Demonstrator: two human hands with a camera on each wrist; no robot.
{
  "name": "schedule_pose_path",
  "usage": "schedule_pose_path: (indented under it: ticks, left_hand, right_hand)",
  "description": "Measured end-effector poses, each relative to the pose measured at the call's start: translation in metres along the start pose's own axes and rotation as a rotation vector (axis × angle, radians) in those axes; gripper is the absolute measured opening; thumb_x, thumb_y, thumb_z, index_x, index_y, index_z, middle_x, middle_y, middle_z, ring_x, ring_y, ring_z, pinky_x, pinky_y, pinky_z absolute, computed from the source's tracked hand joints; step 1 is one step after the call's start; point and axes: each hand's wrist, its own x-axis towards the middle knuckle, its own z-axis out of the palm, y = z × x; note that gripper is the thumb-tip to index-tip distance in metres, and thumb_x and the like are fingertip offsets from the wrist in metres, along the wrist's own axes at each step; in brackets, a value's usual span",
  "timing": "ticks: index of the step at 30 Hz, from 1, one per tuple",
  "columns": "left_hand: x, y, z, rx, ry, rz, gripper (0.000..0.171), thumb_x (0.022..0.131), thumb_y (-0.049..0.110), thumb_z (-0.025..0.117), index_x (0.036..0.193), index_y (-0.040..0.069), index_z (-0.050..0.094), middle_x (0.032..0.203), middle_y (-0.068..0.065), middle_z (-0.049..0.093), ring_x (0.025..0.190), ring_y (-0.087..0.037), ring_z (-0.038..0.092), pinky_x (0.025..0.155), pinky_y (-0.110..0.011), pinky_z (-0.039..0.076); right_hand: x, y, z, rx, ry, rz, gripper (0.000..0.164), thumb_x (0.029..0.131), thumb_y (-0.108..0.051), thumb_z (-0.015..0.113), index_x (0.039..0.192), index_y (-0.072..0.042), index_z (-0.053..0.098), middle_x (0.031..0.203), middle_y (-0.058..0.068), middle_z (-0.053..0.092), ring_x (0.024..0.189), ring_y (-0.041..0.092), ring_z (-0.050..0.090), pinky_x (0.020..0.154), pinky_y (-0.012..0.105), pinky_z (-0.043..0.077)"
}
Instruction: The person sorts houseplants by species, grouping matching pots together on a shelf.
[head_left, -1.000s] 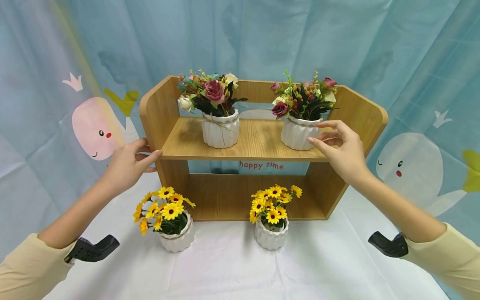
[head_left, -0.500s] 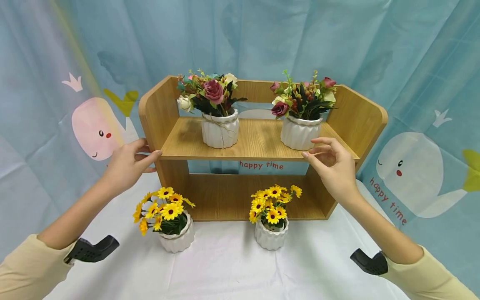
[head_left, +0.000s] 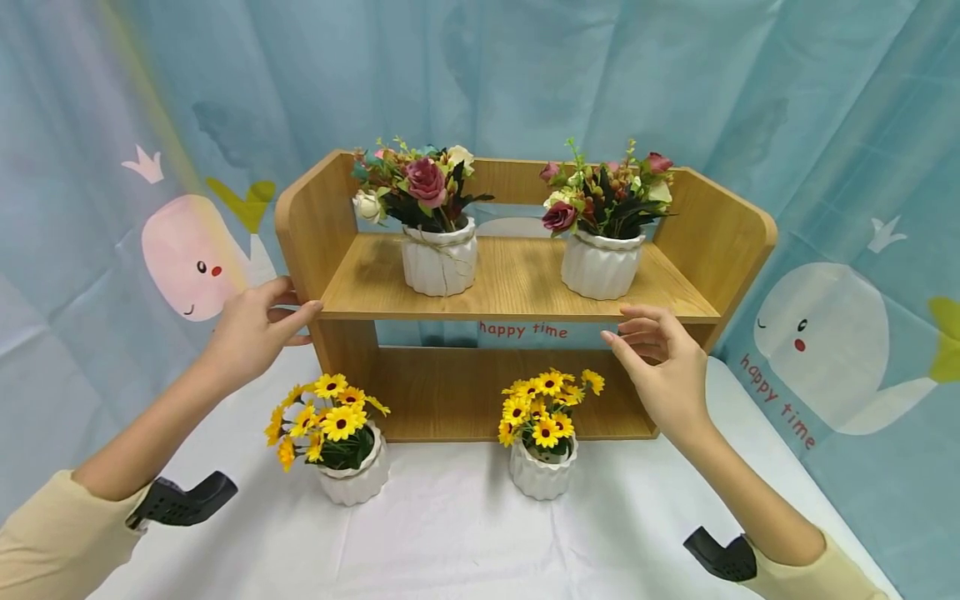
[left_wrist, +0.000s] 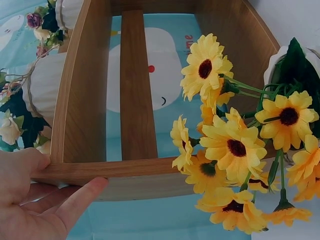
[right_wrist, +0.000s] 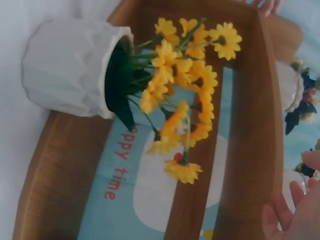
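Observation:
A two-tier wooden shelf (head_left: 495, 317) stands in the middle of the head view. My left hand (head_left: 251, 333) grips its left side panel, thumb at the front edge and fingers on the outer face. My right hand (head_left: 666, 367) hovers in front of the right half of the shelf, fingers loosely bent and holding nothing. On the upper tier stand two white pots of mixed roses, a left rose pot (head_left: 440, 260) and a right rose pot (head_left: 602, 265), the right one just above my right fingertips.
Two white pots of yellow daisies stand on the white cloth before the shelf: a tilted left daisy pot (head_left: 354, 477) and an upright right daisy pot (head_left: 543, 473). A blue curtain (head_left: 480, 75) with printed whales hangs behind.
My right hand has come away from the right rose pot, moving down and towards me to below the upper tier's front edge. The left hand has stayed on the side panel.

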Motion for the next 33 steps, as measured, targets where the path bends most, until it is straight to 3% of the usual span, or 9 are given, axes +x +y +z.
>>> schedule_pose_path:
  ticks: [2, 9, 13, 19, 24, 30, 33]
  left_hand:
    - [0.000, 0.000, 0.000, -0.001, -0.001, -0.002, 0.050, 0.109, 0.024, 0.060, 0.141, -0.014, 0.052, 0.128, -0.038, 0.063, 0.114, -0.053, 0.069, 0.066, -0.018, 0.062]
    - [0.001, -0.001, 0.000, -0.005, -0.002, 0.002, 0.049, 0.110, 0.024, 0.060, 0.141, -0.013, 0.053, 0.128, -0.037, 0.063, 0.114, -0.052, 0.069, 0.066, -0.017, 0.062]
    - [0.001, -0.001, 0.000, -0.012, -0.006, -0.003, 0.050, 0.110, 0.024, 0.060, 0.142, -0.013, 0.052, 0.128, -0.037, 0.063, 0.114, -0.052, 0.069, 0.067, -0.018, 0.062]
    - [0.000, 0.000, 0.000, -0.012, -0.008, -0.011, 0.050, 0.110, 0.024, 0.060, 0.142, -0.013, 0.052, 0.128, -0.037, 0.063, 0.115, -0.052, 0.069, 0.067, -0.019, 0.063]
    - [0.000, 0.001, 0.000, -0.012, -0.006, -0.007, 0.050, 0.109, 0.024, 0.060, 0.142, -0.013, 0.052, 0.129, -0.037, 0.063, 0.114, -0.052, 0.069, 0.068, -0.019, 0.063]
    - [0.000, 0.001, 0.000, -0.009, -0.006, -0.009, 0.050, 0.109, 0.024, 0.060, 0.142, -0.013, 0.052, 0.129, -0.037, 0.064, 0.114, -0.051, 0.070, 0.067, -0.019, 0.063]
    - [0.000, 0.001, -0.001, -0.007, -0.005, -0.009, 0.051, 0.109, 0.024, 0.061, 0.143, -0.013, 0.051, 0.129, -0.037, 0.064, 0.114, -0.051, 0.070, 0.067, -0.019, 0.063]
  right_hand:
    - [-0.004, 0.003, 0.001, 0.001, 0.006, -0.009, 0.034, 0.089, 0.001, 0.082, 0.121, 0.002, 0.070, 0.096, -0.016, 0.068, 0.088, -0.004, 0.066, 0.081, 0.010, 0.056]
    - [-0.025, 0.012, 0.010, -0.002, 0.023, -0.016, 0.035, 0.087, 0.003, 0.084, 0.118, 0.003, 0.069, 0.097, 0.007, 0.073, 0.089, 0.003, 0.068, 0.082, 0.010, 0.055]
    - [-0.039, 0.018, 0.016, 0.008, 0.035, -0.006, 0.035, 0.085, 0.004, 0.085, 0.116, 0.003, 0.070, 0.097, 0.006, 0.072, 0.089, 0.007, 0.068, 0.082, 0.010, 0.056]
    - [-0.060, 0.028, 0.025, 0.008, 0.032, 0.033, 0.037, 0.083, 0.004, 0.087, 0.116, 0.003, 0.070, 0.098, 0.017, 0.073, 0.089, 0.010, 0.068, 0.082, 0.010, 0.055]
    - [-0.076, 0.036, 0.031, 0.010, 0.030, 0.029, 0.042, 0.077, 0.004, 0.091, 0.113, 0.004, 0.070, 0.099, 0.012, 0.074, 0.088, 0.010, 0.069, 0.080, 0.011, 0.057]
    - [-0.093, 0.047, 0.039, -0.016, -0.009, -0.038, 0.047, 0.072, 0.002, 0.095, 0.113, 0.003, 0.071, 0.107, 0.012, 0.077, 0.091, 0.021, 0.071, 0.080, 0.013, 0.057]
    - [-0.100, 0.050, 0.041, -0.024, -0.031, -0.031, 0.049, 0.071, 0.000, 0.095, 0.113, 0.003, 0.071, 0.108, 0.012, 0.077, 0.092, 0.022, 0.071, 0.079, 0.015, 0.058]
